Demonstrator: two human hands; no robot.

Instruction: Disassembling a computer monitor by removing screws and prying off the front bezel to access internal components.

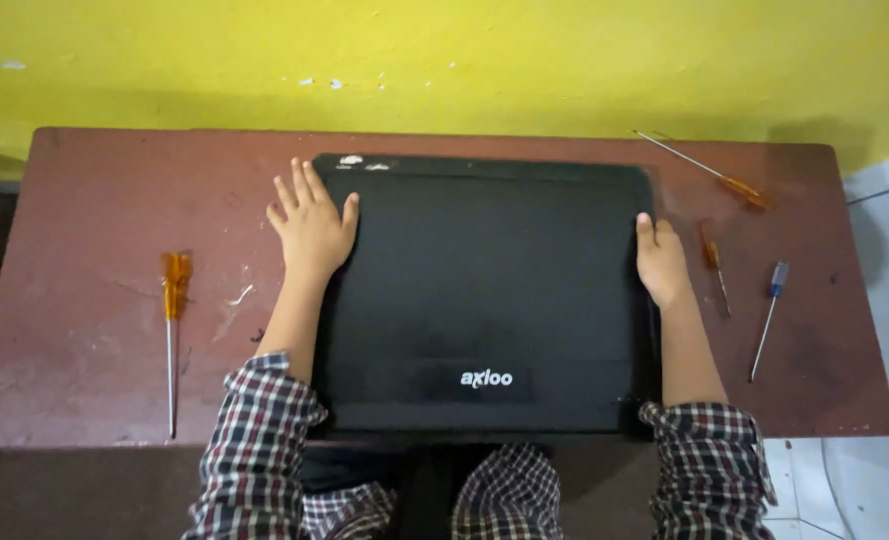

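Count from the head view:

- 1 closed black rectangular laptop (485, 300), lid down, light logo on it.
- 1 worn reddish-brown wooden table (95, 340).
- 4 screwdrivers total. 3 have translucent orange plastic handles: one left of the laptop (173, 320), one long thin one at the far right corner (705, 170), one short one just right of the laptop (715, 268). 1 has a blue handle (768, 318), right side.
- 2 bare hands: left hand (313, 228), right hand (662, 260).
- 2 plaid checked sleeves.
- 1 yellow painted wall (445, 60).

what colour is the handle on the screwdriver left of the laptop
Translucent orange handle on the left screwdriver, best seen in the head view.
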